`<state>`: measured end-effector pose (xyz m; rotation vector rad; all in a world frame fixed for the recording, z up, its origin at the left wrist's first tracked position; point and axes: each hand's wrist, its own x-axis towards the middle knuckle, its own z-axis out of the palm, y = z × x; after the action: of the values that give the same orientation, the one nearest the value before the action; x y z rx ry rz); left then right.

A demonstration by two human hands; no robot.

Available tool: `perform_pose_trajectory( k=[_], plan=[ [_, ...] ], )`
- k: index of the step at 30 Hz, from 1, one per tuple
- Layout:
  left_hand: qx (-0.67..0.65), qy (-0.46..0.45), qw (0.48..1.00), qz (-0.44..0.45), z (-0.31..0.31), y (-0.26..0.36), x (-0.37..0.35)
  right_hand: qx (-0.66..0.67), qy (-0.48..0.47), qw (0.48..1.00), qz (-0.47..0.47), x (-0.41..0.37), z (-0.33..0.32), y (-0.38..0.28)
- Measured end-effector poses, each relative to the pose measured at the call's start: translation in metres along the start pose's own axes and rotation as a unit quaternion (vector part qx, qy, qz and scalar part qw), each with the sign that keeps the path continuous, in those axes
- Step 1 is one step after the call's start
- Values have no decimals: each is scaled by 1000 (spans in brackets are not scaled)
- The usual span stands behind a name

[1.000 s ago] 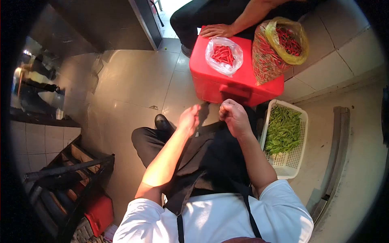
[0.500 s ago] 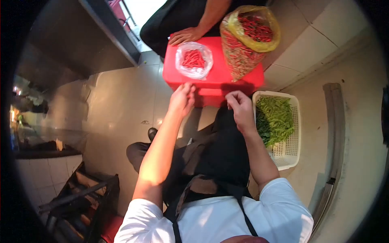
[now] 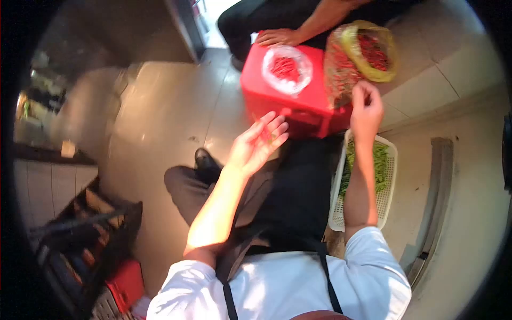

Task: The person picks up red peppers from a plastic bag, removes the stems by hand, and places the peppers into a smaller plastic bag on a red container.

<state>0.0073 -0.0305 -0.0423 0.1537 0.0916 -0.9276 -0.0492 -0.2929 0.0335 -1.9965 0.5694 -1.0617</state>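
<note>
My left hand [image 3: 258, 143] is palm up and half curled in front of the red box, with a few small red chili peppers [image 3: 265, 136] lying in it, slightly blurred. Raised at the right, my right hand [image 3: 368, 109] has its fingers pinched together beside the lower part of a yellow-rimmed plastic bag [image 3: 341, 74] full of red chilies. Whatever those fingers hold, if anything, is hidden. On the red box [image 3: 256, 77] sits a clear plastic-lined bowl [image 3: 306, 80] with red chilies inside.
Another person's hand [image 3: 280, 37] rests on the box's far edge. A white basket [image 3: 392, 176] of green peppers or leafy greens stands below my right forearm. A dark metal rack [image 3: 90, 213] is at lower left, and a wall runs along the right.
My right hand has moved up and right to the chili bag. My left hand has turned palm up and its fingers have loosened. The view has shifted, moving the box rightward.
</note>
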Motion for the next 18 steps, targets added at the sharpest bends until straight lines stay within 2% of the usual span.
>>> perform_pose_trajectory(
  k=[3,5,7,9,11,14,17,18],
  plan=[
    [-34,-29,999,4,-13,13,-9,72,-164,981,74,-85,30,-5],
    [-36,-35,998,30,-19,19,-14,73,-176,980,53,-123,45,-29],
    [-46,-40,997,54,-16,22,-17,109,-250,960,59,-139,51,-53],
    [-42,-48,995,78,-15,22,-18,89,-303,949,11,-140,56,-79],
    [-39,-54,992,105,-13,22,-21,79,-291,953,-37,-143,69,-78],
    [-34,-64,989,131,-12,22,-25,108,-312,944,9,-146,79,-74],
    [-19,-76,988,135,-11,26,-30,254,-329,892,179,-145,81,-72],
    [-11,-79,988,136,-9,26,-31,248,-334,889,190,-143,82,-73]
  ],
)
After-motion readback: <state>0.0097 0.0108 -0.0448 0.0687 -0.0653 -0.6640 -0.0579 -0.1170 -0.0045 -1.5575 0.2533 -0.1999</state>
